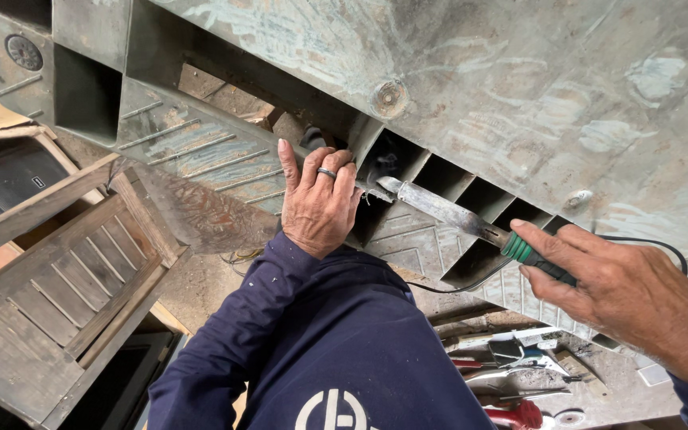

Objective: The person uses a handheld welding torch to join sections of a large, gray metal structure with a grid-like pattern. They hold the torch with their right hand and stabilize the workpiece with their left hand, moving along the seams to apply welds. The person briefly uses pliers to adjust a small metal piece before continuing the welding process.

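**Blade worked into a slot of a big metal casting**

Head view: a large grey-green metal casting (519,87) fills the upper part of the picture, with a row of slanted slots along its lower edge. The left hand (318,205) lies against that edge just left of the slots, fingers curled over the rim and a ring on one finger; it grips no tool and seems to brace the body or steady the work beside the blade tip. The right hand (631,295), lower right of the slots, is closed around the green handle of a scraper (447,211), whose flat, worn blade runs up and left so that its tip sits at the mouth of the leftmost slot, close to the left fingers. The shallow angle suits prying or scraping inside the opening. A black cable (646,243) trails behind the right hand. Left of the casting stands a weathered wooden crate (65,279). Below the casting, loose tools (511,374) lie on the ground within reach.
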